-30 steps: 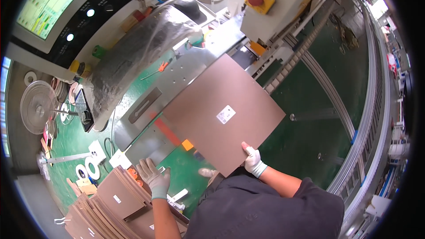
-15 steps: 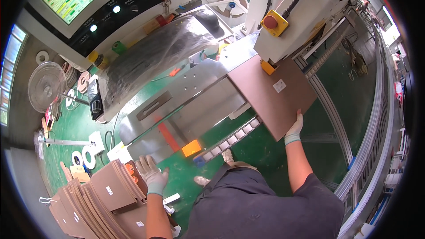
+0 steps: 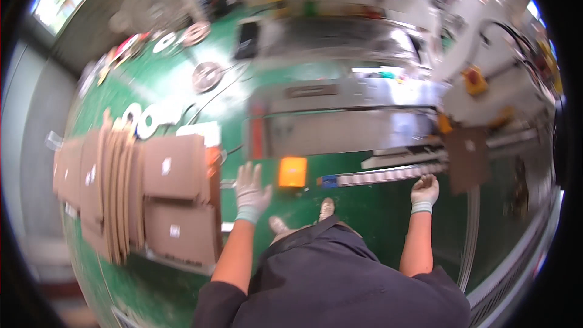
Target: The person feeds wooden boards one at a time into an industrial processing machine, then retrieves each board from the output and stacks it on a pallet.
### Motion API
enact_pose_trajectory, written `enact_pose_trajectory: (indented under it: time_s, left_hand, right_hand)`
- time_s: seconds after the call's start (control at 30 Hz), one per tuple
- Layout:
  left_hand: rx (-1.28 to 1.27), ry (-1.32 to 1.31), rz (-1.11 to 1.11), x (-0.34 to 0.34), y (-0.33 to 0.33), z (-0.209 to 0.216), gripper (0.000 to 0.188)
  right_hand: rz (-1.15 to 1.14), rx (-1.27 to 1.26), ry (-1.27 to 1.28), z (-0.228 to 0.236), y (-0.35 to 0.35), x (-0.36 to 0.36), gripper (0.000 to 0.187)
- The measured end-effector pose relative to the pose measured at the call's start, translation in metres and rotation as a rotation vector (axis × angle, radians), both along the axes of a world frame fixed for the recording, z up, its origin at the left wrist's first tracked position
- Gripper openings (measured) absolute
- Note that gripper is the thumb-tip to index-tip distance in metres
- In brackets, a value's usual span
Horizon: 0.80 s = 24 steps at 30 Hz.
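Note:
My left hand (image 3: 251, 190), in a pale glove, is open with the fingers spread. It holds nothing and hovers beside a stack of brown flat boards (image 3: 173, 167) with white labels, on the left. My right hand (image 3: 424, 191), gloved too, is out to the right, its fingers loosely bent and nothing seen in them. Just beyond it a single brown board (image 3: 466, 161) with a white label lies at the right end of the machine, apart from the hand. Motion blurs the whole picture.
The machine's long metal bed (image 3: 340, 133) runs across in front, with a roller strip (image 3: 388, 175) on its near side. An orange block (image 3: 293, 172) sits left of the strip. A fan (image 3: 155, 6) and white rings (image 3: 147, 123) are at the far left; a metal rail (image 3: 510, 279) is at right.
My right hand has let go of the brown board, which stays at the machine. The view has swung left, bringing the board stack more fully into sight. My left hand remains open near the stack.

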State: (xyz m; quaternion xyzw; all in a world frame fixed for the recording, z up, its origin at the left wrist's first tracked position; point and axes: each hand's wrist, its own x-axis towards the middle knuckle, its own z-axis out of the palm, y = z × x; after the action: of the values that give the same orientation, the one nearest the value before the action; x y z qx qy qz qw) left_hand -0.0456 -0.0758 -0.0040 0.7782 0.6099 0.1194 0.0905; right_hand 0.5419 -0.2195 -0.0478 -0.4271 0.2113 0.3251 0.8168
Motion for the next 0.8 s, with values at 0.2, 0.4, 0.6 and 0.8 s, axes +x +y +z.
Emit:
enact_pose_trajectory:
  time_s: [0.2,0.4,0.6,0.8]
  left_hand:
    - [-0.235,0.072,0.956,-0.171,-0.125,-0.080,0.077]
    - [-0.210,-1.066,1.821,-0.329,-0.307,-0.192,0.073]
    - [-0.176,-1.372,1.524,-0.298,-0.312,-0.225,0.067]
    - [-0.270,-1.355,1.430,-0.318,-0.342,-0.226,0.068]
  right_hand:
    - [0.605,-0.210,-1.186,0.072,0.098,-0.186,0.019]
    - [1.421,-0.695,-2.015,0.083,0.134,-0.288,0.028]
    - [1.495,-0.819,-2.078,0.086,0.126,-0.326,0.031]
    - [1.479,-0.851,-2.192,0.076,0.131,-0.351,0.031]
